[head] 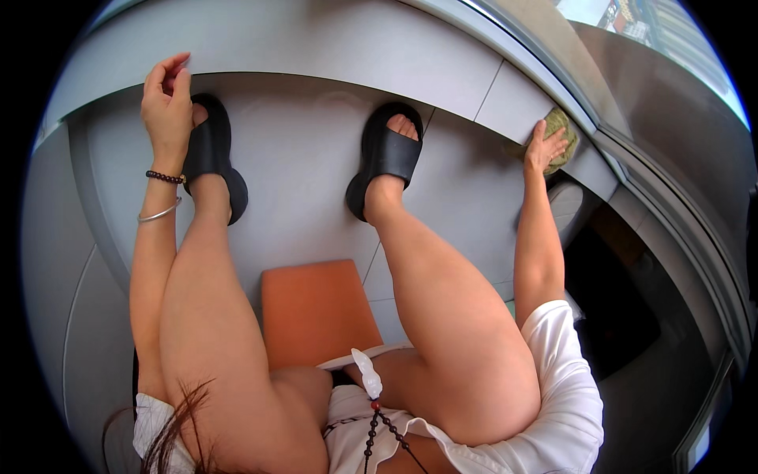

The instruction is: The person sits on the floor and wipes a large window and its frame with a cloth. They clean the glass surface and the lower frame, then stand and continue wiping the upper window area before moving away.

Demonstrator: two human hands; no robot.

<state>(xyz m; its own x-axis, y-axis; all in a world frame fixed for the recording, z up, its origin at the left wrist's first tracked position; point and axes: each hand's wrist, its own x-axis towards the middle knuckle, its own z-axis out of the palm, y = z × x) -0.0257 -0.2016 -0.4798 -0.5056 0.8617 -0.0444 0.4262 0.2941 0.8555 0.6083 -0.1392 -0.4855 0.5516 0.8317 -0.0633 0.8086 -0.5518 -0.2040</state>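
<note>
Under my right hand point(542, 149) is a bunched olive-green cloth point(559, 133), pressed against the pale tiled ledge point(331, 44) beside the window frame. The fingers lie spread over the cloth, and part of it hangs at the ledge's edge. My left hand point(167, 112) is at the ledge's left part, above the left slipper. Its fingers are loosely curled with nothing seen between them. A dark bead bracelet point(166, 176) and a silver bangle point(160, 212) are on the left wrist.
An orange stool seat point(317, 308) is beneath me. My feet, in black slippers point(394, 154), rest on grey floor tiles point(296, 178). A window frame point(619, 151) curves along the right. Below my right arm are a pale rounded object point(565, 204) and a dark object point(616, 296).
</note>
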